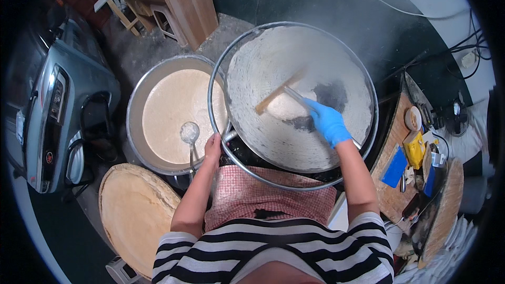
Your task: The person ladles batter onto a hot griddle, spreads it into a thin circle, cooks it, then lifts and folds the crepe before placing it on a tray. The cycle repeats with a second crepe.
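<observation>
Before you lies the griddle (294, 156), the spreader (271, 99) on it. Left of it stands the pot (136, 118), batter (165, 100) inside; the pancakes (137, 208) lie nearer you. Right, a board (385, 200) bears a bowl (413, 119) and packet (414, 150).

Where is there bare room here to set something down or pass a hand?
The floor shows bare between the wooden desk and the batter pot; a strip of brown board lies bare between the metal ring and the yellow packet. It is crowded around that packet and where pot and ring meet near the left hand.
</observation>
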Demonstrator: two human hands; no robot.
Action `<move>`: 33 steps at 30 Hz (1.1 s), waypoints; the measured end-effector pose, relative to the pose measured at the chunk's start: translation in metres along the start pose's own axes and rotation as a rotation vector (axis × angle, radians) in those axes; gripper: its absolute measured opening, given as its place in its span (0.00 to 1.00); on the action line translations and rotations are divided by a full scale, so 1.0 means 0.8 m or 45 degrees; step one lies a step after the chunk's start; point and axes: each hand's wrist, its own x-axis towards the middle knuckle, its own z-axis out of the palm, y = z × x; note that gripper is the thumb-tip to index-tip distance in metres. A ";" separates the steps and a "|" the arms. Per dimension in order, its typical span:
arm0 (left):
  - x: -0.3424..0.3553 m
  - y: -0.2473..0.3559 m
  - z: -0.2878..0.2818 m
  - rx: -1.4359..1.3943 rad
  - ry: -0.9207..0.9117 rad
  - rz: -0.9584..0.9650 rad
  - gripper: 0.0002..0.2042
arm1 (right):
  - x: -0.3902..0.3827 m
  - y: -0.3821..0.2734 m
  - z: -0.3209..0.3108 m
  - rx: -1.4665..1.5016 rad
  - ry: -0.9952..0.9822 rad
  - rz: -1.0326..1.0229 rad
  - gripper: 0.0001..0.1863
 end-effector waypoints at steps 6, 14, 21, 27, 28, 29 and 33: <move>-0.100 -0.101 0.026 -0.141 -0.073 -0.066 0.12 | -0.006 0.013 -0.009 -0.159 0.102 0.171 0.19; -0.084 -0.084 0.039 -0.249 0.007 -0.054 0.09 | -0.005 0.006 0.000 -0.100 -0.007 0.177 0.19; 0.015 0.018 0.004 0.071 -0.011 -0.005 0.14 | 0.007 -0.013 -0.007 -0.112 0.056 0.023 0.19; -0.031 -0.021 -0.006 0.039 0.052 -0.011 0.14 | -0.012 -0.008 -0.017 -0.116 -0.029 0.094 0.20; -0.052 -0.037 -0.005 0.054 0.042 -0.091 0.14 | -0.013 -0.004 -0.020 -0.175 -0.073 0.111 0.21; -0.072 -0.055 0.005 0.001 0.060 -0.033 0.14 | -0.013 0.001 -0.023 -0.295 -0.112 0.225 0.21; -0.131 -0.108 0.055 -0.058 -0.064 -0.033 0.11 | 0.006 0.001 -0.005 -0.106 0.060 0.015 0.21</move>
